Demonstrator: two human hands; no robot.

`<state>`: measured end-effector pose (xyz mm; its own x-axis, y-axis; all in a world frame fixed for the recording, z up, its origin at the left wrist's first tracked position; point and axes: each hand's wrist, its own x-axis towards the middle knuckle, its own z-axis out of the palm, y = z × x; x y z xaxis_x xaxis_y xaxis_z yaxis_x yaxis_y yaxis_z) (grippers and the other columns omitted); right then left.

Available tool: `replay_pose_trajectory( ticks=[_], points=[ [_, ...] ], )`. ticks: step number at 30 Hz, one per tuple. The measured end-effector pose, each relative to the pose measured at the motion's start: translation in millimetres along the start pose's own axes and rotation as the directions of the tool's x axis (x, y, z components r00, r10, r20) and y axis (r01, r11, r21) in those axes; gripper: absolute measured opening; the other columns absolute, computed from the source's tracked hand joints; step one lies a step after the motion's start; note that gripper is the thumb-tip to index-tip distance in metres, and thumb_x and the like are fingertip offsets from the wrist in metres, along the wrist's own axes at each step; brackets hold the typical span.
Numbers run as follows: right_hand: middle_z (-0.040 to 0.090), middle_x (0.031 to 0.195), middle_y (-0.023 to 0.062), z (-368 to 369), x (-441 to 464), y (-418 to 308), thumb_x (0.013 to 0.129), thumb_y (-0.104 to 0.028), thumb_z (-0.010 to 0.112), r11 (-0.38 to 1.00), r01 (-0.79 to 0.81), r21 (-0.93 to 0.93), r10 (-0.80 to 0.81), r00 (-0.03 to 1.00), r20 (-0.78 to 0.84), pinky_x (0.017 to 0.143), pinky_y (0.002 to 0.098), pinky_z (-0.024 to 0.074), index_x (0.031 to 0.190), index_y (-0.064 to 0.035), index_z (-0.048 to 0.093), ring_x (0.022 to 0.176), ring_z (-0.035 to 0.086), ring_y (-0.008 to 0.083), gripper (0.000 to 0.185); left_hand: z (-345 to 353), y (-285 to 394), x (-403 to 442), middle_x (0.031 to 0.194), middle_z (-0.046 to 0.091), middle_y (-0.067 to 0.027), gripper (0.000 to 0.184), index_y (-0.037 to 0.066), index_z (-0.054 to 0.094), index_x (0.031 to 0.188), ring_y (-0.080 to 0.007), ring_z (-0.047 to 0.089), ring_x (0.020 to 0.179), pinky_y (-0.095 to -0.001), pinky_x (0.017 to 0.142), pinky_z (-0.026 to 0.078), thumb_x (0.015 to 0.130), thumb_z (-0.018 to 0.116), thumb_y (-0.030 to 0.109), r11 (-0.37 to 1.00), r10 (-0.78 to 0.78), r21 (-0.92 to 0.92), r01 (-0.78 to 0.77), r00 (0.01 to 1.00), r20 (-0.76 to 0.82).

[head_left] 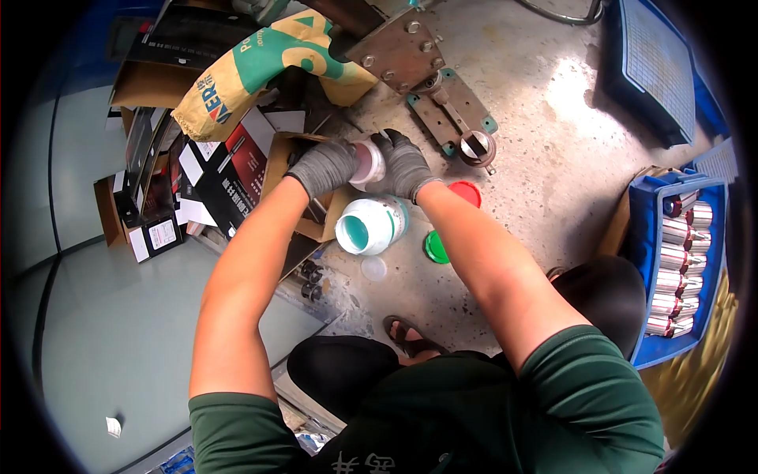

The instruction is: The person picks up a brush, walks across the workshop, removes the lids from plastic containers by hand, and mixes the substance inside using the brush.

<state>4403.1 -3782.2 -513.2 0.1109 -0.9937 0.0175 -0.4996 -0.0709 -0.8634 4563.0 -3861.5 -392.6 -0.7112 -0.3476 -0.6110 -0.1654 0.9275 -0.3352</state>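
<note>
- Gripping a white tub [371,164] from two sides, the gloved fingers of the left hand [325,168] and right hand [406,166] are drawn in around it; the paired hold probably keeps it steady.
- Pinkish on the side facing the person, the tub could be showing mouth or base; which cannot be told.
- Just nearer the person, a white jar [389,227] with a teal interior seems tipped, its open mouth turned toward the body.
- Around it lie a translucent disc [374,269], a green lid [437,247] and a red lid [467,192], perhaps laid there to stay within reach.
- Beside the left hand stands an open carton [332,217], then black printed boxes [225,174] with a tan-and-green sack [237,79] draped above.
- Past the right hand is a bolted metal plate [403,52].
- Underneath, the concrete floor [521,118] is rough and speckled, brightly lit in one patch.
- Over at the person's right, a blue crate [671,352] carries rows of metal cylinders [671,259]; the room looks like a workshop.
</note>
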Motion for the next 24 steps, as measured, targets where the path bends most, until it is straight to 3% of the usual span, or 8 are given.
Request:
replay_pose_trajectory(
  ticks=[2,5,6,8,10,11,13,24],
  points=[
    [0.053,0.142,0.0216,-9,0,-4,0.059,-0.052,0.087,1.0,-0.027,0.015,0.026,0.998,0.064,0.107,0.0481,0.0487,0.144,-0.0119,0.049,0.126,0.058,0.0418,0.101,-15,-16,-2,0.093,0.072,-0.0177,0.017,0.003,0.075,0.092,-0.0339,0.072,0.083,-0.0435,0.069,0.059,0.08,0.067,0.013,0.993,-0.084,-0.091,0.077,0.994,-0.073],
    [0.052,0.143,0.0228,-16,-4,-11,0.059,-0.053,0.087,0.999,-0.046,0.022,0.043,0.994,0.105,0.108,0.0482,0.0479,0.146,-0.0104,0.047,0.127,0.056,0.0423,0.105,-30,-44,-4,0.102,0.071,-0.0153,0.016,0.007,0.074,0.094,-0.0313,0.07,0.095,-0.0421,0.075,0.058,0.083,0.066,0.015,0.976,-0.172,0.105,0.193,0.969,-0.178],
    [0.052,0.143,0.0229,-18,-4,-12,0.059,-0.053,0.087,0.998,-0.054,0.021,0.051,0.993,0.102,0.107,0.0484,0.0478,0.146,-0.0104,0.047,0.127,0.056,0.0424,0.105,-34,-43,-6,0.104,0.069,-0.0135,0.018,0.01,0.074,0.098,-0.0309,0.066,0.105,-0.0435,0.084,0.056,0.085,0.065,0.018,0.96,-0.268,0.037,0.278,0.948,-0.172],
    [0.055,0.141,0.0204,-13,-3,-8,0.058,-0.05,0.087,0.999,-0.027,0.029,0.025,0.998,0.06,0.106,0.0482,0.0486,0.144,-0.0128,0.051,0.126,0.058,0.0401,0.1,-38,-25,-9,0.104,0.069,-0.0133,0.018,0.011,0.075,0.1,-0.0308,0.066,0.105,-0.044,0.087,0.055,0.086,0.065,0.019,0.941,-0.334,-0.081,0.329,0.941,-0.055],
    [0.056,0.14,0.0194,-11,-4,-4,0.058,-0.049,0.087,0.999,-0.01,0.047,0.009,1.0,0.022,0.106,0.0479,0.0486,0.142,-0.0138,0.053,0.126,0.058,0.039,0.098,-39,-4,-14,0.103,0.068,-0.0147,0.019,0.011,0.075,0.1,-0.0324,0.066,0.102,-0.0453,0.089,0.055,0.087,0.066,0.022,0.924,-0.301,-0.238,0.301,0.953,0.034],
    [0.055,0.141,0.0196,-12,-5,-4,0.058,-0.05,0.087,0.998,-0.004,0.061,0.003,1.0,0.009,0.107,0.0477,0.0482,0.143,-0.0135,0.054,0.126,0.058,0.0391,0.098,-33,14,-16,0.103,0.068,-0.0154,0.02,0.009,0.075,0.098,-0.0337,0.066,0.102,-0.0444,0.091,0.054,0.086,0.067,0.023,0.807,-0.422,-0.454,0.377,0.907,0.003],
    [0.055,0.142,0.02,-11,-8,-4,0.058,-0.05,0.087,0.998,-0.003,0.068,0.004,1.0,-0.007,0.108,0.0474,0.0475,0.144,-0.013,0.054,0.127,0.057,0.0395,0.099,-29,46,-19,0.103,0.067,-0.0158,0.021,0.009,0.076,0.096,-0.0351,0.065,0.101,-0.0441,0.092,0.053,0.086,0.068,0.025,0.737,-0.489,-0.53,0.419,0.872,0.009],
    [0.054,0.144,0.0226,-7,-7,-2,0.059,-0.054,0.086,0.999,-0.031,0.019,0.032,0.999,-0.016,0.11,0.0468,0.0463,0.147,-0.0125,0.053,0.129,0.055,0.0412,0.102,-8,71,6,0.107,0.07,-0.0193,0.025,0.006,0.078,0.095,-0.0351,0.068,0.103,-0.0442,0.093,0.054,0.085,0.069,0.027,0.665,-0.615,-0.438,0.604,0.776,0.137]
  ],
)
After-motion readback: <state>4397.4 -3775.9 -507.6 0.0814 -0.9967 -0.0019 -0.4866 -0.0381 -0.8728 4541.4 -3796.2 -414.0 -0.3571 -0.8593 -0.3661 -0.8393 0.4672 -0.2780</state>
